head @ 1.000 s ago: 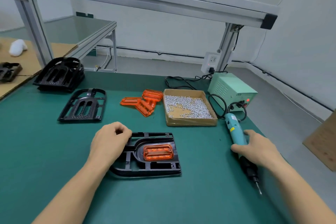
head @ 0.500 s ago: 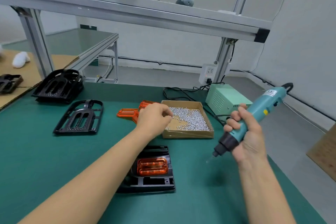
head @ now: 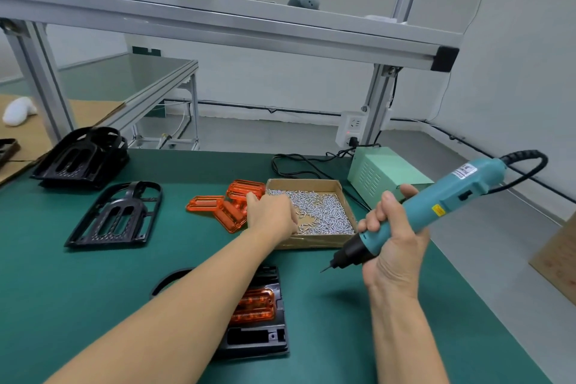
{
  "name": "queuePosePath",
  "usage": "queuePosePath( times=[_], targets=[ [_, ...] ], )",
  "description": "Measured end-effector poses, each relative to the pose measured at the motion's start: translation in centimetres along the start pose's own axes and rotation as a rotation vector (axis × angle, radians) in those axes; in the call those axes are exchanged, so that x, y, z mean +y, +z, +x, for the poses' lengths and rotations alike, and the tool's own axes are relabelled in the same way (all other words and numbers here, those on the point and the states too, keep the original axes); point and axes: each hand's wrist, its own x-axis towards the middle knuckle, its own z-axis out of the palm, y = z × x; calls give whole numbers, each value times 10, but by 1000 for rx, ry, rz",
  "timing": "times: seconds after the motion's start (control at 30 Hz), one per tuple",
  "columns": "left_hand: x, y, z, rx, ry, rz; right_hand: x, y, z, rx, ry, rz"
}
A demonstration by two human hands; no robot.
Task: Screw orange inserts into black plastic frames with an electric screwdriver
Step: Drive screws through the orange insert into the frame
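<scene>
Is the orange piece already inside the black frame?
Yes. An orange insert sits in the recess of the black frame nearest the person.

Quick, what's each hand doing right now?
Left hand: over the screw box, fingers curled; whether it holds a screw cannot be told.
Right hand: gripping the screwdriver.

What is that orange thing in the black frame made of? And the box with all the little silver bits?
The orange insert looks like see-through glossy plastic: light shines off it and ribs show inside. The black frame seems matte moulded plastic. The box looks like plain brown cardboard, with dull folded walls. The screws look like shiny metal, probably steel.
</scene>
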Motion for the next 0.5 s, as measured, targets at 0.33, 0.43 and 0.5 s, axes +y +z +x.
queuePosePath(
  times=[0.33, 0.43, 0.5],
  targets=[
    [5, -3, 0, -19, 49, -68, -1, 3, -4, -26, -18, -18],
    [-1, -24, -13, 20, 34, -618, -6, 2, -4, -18, -31, 36],
    [-13, -42, -31, 65, 34, -1032, -10, 3, -4, -11, -37, 87]
  ],
)
